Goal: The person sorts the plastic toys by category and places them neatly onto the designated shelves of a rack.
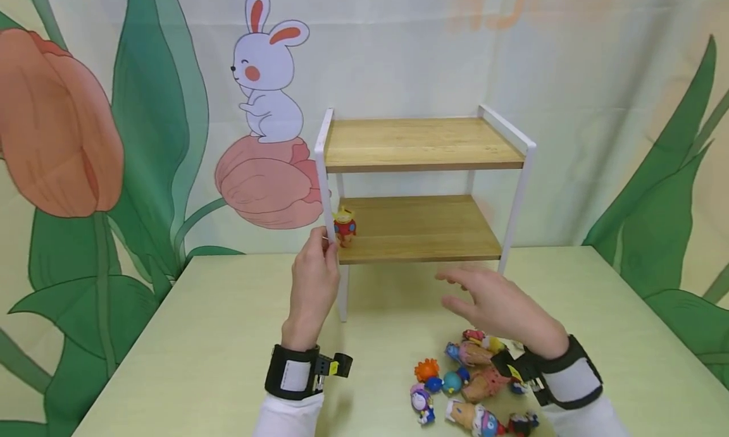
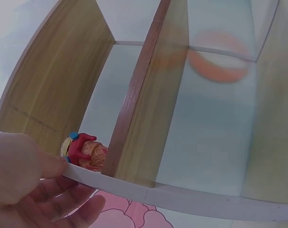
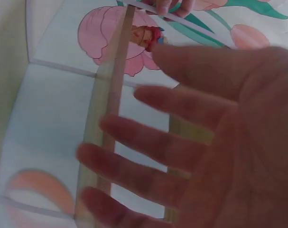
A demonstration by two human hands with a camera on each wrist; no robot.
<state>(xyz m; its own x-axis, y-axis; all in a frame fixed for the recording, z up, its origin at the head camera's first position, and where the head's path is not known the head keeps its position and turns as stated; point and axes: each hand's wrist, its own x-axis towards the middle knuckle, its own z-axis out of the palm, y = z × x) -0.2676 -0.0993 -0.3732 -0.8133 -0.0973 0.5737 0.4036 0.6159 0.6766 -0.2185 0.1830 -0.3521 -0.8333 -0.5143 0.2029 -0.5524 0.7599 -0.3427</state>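
A small two-tier shelf (image 1: 421, 229) with wooden boards and a white frame stands on the table. My left hand (image 1: 314, 279) grips its front left white post (image 2: 120, 185), thumb on the inner side and fingers outside. Just inside that post, a toy figurine (image 1: 344, 225) with a yellow head and red body stands at the left end of the lower board. Its waffle-patterned base (image 2: 94, 156) shows in the left wrist view. My right hand (image 1: 501, 304) hovers in front of the shelf's right side, fingers extended and spread, holding nothing.
Several small toy figurines (image 1: 475, 418) lie in a loose pile on the pale table (image 1: 211, 336), below my right hand. An orange spiky toy (image 1: 426, 369) sits at the pile's left edge. Behind the shelf hangs a printed cloth (image 1: 393, 51) with a rabbit and tulips.
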